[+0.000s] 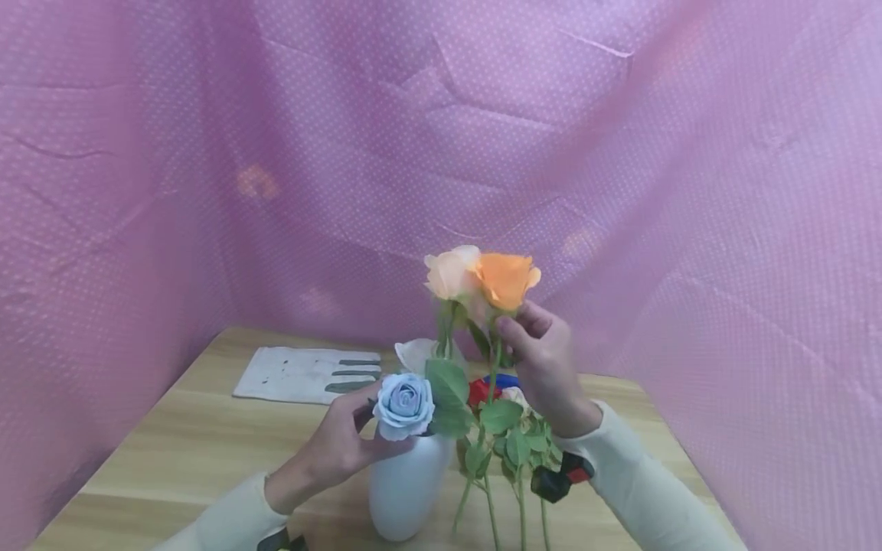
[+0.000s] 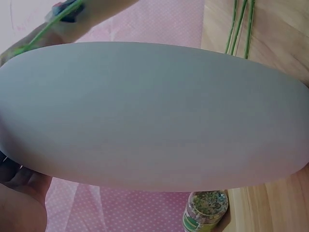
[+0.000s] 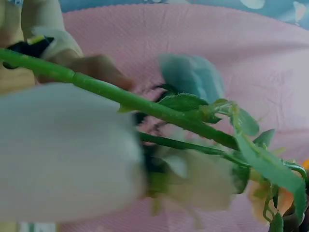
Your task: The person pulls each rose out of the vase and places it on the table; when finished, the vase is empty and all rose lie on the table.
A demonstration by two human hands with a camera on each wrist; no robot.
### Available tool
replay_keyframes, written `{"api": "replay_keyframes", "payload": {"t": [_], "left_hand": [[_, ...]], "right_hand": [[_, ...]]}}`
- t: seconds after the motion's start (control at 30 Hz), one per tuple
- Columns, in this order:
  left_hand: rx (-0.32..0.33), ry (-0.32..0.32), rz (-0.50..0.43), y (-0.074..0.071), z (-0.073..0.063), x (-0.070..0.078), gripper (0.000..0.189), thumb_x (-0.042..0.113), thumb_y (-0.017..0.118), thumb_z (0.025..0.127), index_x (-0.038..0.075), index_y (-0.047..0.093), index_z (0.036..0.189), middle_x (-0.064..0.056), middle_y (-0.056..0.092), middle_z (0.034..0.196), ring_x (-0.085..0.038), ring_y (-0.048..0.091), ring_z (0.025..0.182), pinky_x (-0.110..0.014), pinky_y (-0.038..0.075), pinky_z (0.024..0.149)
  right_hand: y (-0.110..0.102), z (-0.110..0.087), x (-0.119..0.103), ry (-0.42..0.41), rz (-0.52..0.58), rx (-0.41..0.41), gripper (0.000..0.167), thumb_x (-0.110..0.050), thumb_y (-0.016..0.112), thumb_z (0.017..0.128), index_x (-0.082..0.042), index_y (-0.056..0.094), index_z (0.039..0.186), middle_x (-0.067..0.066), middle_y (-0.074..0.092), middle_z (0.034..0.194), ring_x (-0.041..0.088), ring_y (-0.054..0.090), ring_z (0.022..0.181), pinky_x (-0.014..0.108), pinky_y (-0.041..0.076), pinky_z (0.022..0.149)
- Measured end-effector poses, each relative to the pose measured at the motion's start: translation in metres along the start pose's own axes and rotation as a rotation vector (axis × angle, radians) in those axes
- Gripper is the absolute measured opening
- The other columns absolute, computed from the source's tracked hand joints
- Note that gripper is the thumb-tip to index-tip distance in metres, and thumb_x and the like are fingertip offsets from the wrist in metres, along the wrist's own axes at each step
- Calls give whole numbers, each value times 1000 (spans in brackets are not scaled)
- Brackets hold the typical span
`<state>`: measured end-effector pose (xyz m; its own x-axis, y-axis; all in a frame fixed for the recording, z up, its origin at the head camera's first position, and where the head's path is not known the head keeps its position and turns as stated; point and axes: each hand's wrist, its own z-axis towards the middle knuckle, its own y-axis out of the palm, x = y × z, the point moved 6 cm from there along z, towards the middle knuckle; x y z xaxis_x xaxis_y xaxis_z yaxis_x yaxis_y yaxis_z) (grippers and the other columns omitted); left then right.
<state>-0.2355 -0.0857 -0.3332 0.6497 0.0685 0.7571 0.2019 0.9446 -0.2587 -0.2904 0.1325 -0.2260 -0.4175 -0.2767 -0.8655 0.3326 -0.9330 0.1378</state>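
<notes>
A white vase [image 1: 406,493] stands on the wooden table, its side filling most of the left wrist view. My left hand [image 1: 334,444] grips it around the upper end, thumb in front below a blue rose [image 1: 405,407]. Just under the bloom of an orange rose [image 1: 508,279], my right hand [image 1: 551,367] pinches the stem. That rose's long leafy stem [image 3: 145,106] passes beside the vase, its lower end outside the opening. A pale peach rose [image 1: 448,274] and a whitish bloom [image 1: 416,354] rise from the vase mouth, which leaves partly hide.
Right of the vase lie several leafy stems with a red rose [image 1: 481,393] and a pale rose [image 1: 515,396], near a blue object [image 1: 504,380]. A white cloth with dark stripes [image 1: 289,375] lies back left. A jar of small grains [image 2: 207,210] appears beyond the vase.
</notes>
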Motion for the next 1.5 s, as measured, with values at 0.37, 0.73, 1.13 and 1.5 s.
{"api": "replay_keyframes", "payload": {"t": [0.37,0.73,1.13,1.5], "left_hand": [[2,-8,-10,2,0,1,60,2,82,80,6,58,135,-13,66,129,-8,60,126,-23,49,112],[12,-5,-30,0,0,0,60,0,82,78,6,58,133,-12,66,129,-9,60,126,-24,51,112],[4,12,-21,-1,3,-4,61,0,82,79,3,57,136,-16,65,131,-8,59,128,-22,49,112],[21,-14,-19,-1,3,-5,61,0,83,78,6,58,134,-13,66,130,-8,60,127,-24,50,112]], "right_hand": [[-31,-37,35,-6,141,-8,30,1,50,102,-8,65,127,-3,73,115,5,67,101,19,58,92],[-76,-40,43,-72,234,55,30,6,43,103,-5,69,115,2,76,111,10,72,99,20,61,89],[-149,-33,45,-27,216,299,19,1,51,103,-6,68,95,-1,69,82,8,64,71,17,56,66],[-209,-35,46,36,186,419,12,-6,58,101,-4,69,103,-1,67,79,9,60,69,19,54,63]]}}
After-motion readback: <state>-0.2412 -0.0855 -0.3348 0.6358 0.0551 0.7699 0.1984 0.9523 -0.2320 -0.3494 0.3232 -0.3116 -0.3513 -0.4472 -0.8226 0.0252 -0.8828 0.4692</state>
